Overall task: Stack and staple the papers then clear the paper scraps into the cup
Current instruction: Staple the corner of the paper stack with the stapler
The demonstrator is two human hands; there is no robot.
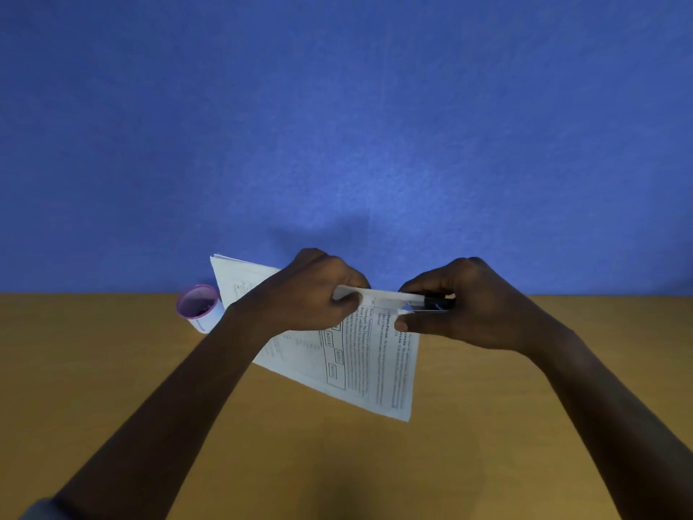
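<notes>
Two bare hands hold a stack of printed papers (pixel 360 354) above a wooden table (pixel 150 407). The left hand (pixel 318 290) grips the stack's top edge, while the right hand (pixel 453 305) squeezes a black stapler (pixel 431 304) on its corner. A purple-rimmed cup (pixel 198 307) stands far left, before a blue wall (pixel 337 125).

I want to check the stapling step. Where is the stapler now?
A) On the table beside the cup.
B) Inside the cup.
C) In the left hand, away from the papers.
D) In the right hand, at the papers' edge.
D: the right hand grips the black stapler on the top edge of the papers, which the left hand holds.
</notes>
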